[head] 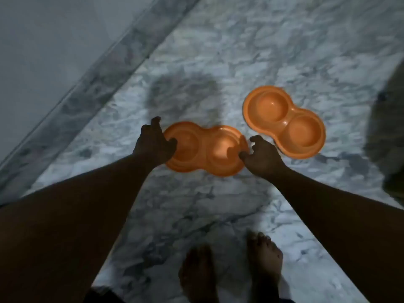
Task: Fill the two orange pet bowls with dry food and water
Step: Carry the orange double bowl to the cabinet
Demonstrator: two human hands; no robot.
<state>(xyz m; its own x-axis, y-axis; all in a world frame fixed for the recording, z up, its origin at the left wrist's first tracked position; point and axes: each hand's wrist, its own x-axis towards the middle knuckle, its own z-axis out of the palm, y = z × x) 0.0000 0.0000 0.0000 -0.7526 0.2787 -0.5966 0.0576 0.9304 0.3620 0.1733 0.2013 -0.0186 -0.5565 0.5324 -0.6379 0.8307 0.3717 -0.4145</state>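
Floor: grey-veined marble floor (196, 204), skirting along the wall at left; we stand barefoot.
Left hand (154, 143): ours, curled over the left end of the near double bowl (205, 149), thumb inside the left well.
Near double bowl: long axis left to right, spanning both hands; both wells empty.
Right hand (262, 157): fingers pinching the right rim.
Far double bowl (284, 122): beyond our right hand, axis slanted, untouched, empty.
Judgement: we look set for a two-handed lift.

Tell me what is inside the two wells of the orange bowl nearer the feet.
Both wells of the nearer bowl look empty: no food or water shows. The left hand covers part of the left well's rim, and the right hand covers the right edge.
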